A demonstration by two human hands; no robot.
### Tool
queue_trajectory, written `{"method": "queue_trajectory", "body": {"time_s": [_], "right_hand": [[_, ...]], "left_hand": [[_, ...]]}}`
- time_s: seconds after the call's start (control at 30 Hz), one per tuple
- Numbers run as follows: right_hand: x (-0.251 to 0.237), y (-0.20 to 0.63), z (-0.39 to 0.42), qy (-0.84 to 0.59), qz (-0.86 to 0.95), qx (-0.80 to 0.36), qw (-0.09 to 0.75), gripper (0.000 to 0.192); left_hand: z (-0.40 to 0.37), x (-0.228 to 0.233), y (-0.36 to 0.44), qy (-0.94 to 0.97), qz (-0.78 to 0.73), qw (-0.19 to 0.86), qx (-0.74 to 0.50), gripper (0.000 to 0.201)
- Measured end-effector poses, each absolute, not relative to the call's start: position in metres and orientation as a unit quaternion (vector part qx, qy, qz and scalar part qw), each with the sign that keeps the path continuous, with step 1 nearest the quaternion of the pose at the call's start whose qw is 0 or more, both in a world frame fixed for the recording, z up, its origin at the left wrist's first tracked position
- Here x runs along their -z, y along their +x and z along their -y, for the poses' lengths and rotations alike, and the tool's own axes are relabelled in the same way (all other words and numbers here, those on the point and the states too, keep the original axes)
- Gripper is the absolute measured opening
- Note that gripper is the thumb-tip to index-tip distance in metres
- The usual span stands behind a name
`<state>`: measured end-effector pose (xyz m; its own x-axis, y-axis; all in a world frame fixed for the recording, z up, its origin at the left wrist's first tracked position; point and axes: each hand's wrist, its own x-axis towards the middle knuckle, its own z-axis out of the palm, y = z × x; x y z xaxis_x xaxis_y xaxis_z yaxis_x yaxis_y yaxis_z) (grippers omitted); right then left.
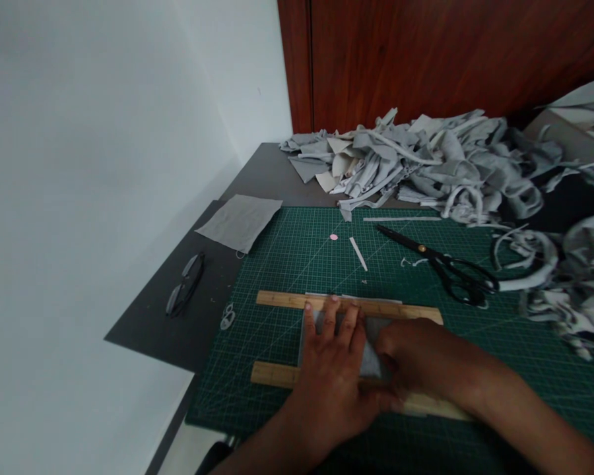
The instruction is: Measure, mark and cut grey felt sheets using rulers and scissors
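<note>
Table: dark grey table point(272, 173) running along a white wall.
Mat: green gridded cutting mat point(525, 343) lying on the table.
Scrap heap: pile of grey fabric offcuts point(426, 165) sitting at the mat's far edge.
Rulers: two wooden rulers, far one point(282, 300) and near one point(272, 374), lying parallel on the mat.
Fabric piece: small grey fabric rectangle point(371, 359) lying between the rulers.
Left hand: left hand point(334, 369) pressing flat on the fabric, fingers spread, tips touching the far ruler.
Right hand: right hand point(410, 353) resting beside it on the fabric, fingers curled; grasp unclear.
Scissors: black-handled scissors point(440, 264) lying on the mat, well apart.
Grey square: loose grey cloth square point(240, 221) overlapping the mat's far-left corner.
Glasses: dark-framed glasses point(184, 284) lying left of the mat.
</note>
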<state>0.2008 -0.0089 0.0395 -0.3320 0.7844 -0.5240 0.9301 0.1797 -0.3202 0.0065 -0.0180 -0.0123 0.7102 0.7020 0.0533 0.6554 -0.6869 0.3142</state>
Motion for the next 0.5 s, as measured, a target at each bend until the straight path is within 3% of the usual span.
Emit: {"method": "queue_trajectory", "body": {"time_s": [0.5], "right_hand": [[-0.0350,0.2034,0.0103,0.563,-0.763,0.295,0.119,0.006]], "left_hand": [[0.0184,0.0151,0.0066,0.916,-0.370,0.125,-0.091,0.109]]}}
